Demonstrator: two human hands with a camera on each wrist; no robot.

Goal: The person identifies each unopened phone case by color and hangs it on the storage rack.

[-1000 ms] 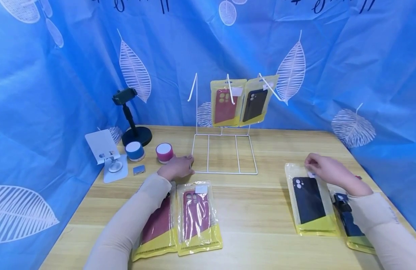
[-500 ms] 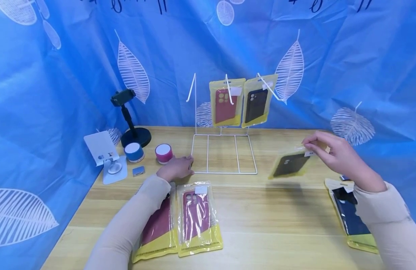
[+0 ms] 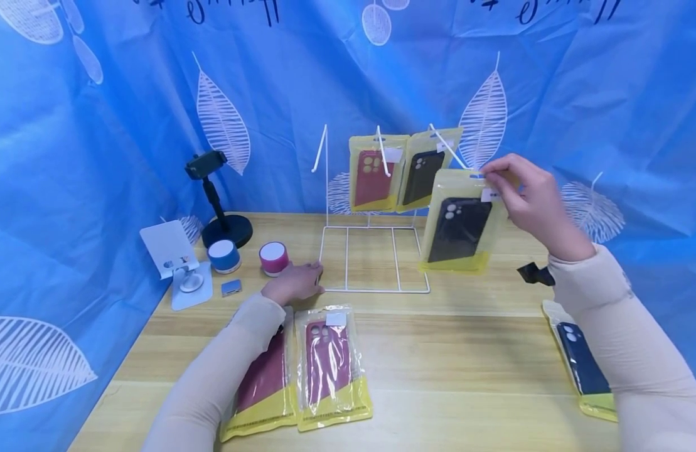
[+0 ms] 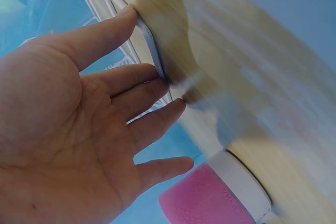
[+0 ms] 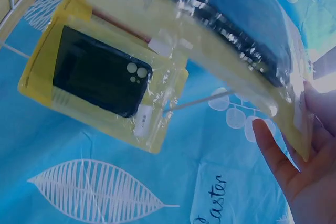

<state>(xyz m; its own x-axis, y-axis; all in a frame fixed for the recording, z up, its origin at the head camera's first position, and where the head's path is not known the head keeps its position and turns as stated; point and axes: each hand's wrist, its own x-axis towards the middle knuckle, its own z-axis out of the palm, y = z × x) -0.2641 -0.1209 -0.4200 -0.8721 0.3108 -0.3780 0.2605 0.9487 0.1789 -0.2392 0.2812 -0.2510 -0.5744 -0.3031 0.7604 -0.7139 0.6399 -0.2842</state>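
Observation:
My right hand (image 3: 528, 198) pinches the top corner of a yellow-edged clear bag holding a black phone case (image 3: 460, 229). The bag hangs in the air before the right hook of a white wire display rack (image 3: 376, 290); in the right wrist view it slants across the top. Behind it, a bagged black phone case (image 5: 100, 72) hangs on that hook. A bagged red phone case (image 3: 373, 179) is on the middle hook; the left hook carries nothing. My left hand (image 3: 295, 282) touches the rack's front left corner, thumb and fingertips on the wire, fingers fairly straight (image 4: 152, 124).
Two bagged red phone cases (image 3: 327, 361) lie on the table at front left, one partly under my left sleeve. Another bagged dark case (image 3: 585, 364) lies at right. A pink-sided round speaker (image 3: 274, 258), a blue one (image 3: 224, 255) and phone stands (image 3: 226, 229) stand left.
My right hand has picked the bagged black case up from the table at right and carried it up and left toward the rack's right hook. The left hand has stayed at the rack corner.

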